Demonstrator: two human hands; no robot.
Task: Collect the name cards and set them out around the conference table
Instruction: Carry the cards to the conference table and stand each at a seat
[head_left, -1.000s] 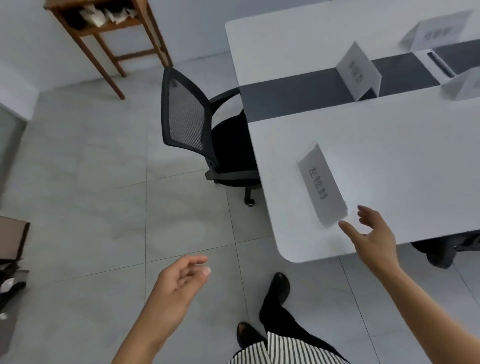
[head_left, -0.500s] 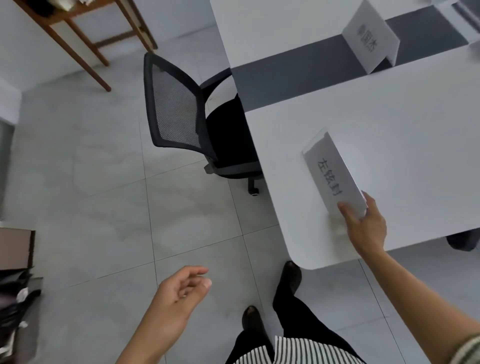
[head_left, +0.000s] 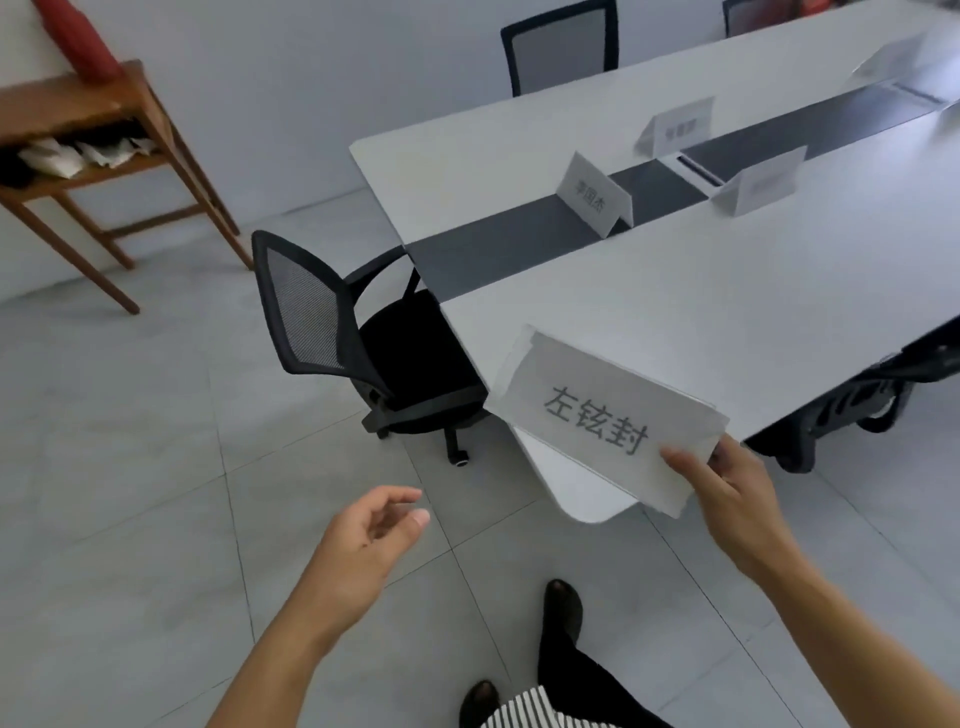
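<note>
Grey-tiled room, pale walls; long white conference table (head_left: 727, 291) with a dark strip down its middle, seen from its near rounded corner. Held name card (head_left: 597, 415): white folded card, three dark printed characters facing the camera, tilted, over the table's near corner and edge. Whether its far edge touches the tabletop cannot be told. Right hand (head_left: 737, 499) pinches the card at its lower right corner, thumb on the printed face, the other fingers behind it. Left hand (head_left: 363, 540) hangs over the floor, palm turned inward, fingers loosely curled, holding nothing, well apart from the card. On the table beyond: one standing card (head_left: 595, 195) on the dark strip near the table's end; a second card (head_left: 678, 127) on the far white half; a third card (head_left: 763, 184) on the near half beside the strip; a fourth card (head_left: 891, 57), blurred, farther along. Print on these is too soft to read. Black mesh chair (head_left: 311, 306) at the table's end, seat partly under the top. Another dark chair (head_left: 563, 44) on the far side. Wooden side table (head_left: 104, 109) against the left wall, crumpled papers (head_left: 83, 153) on its lower shelf. Black shoes (head_left: 563, 597) at the bottom of view.
</note>
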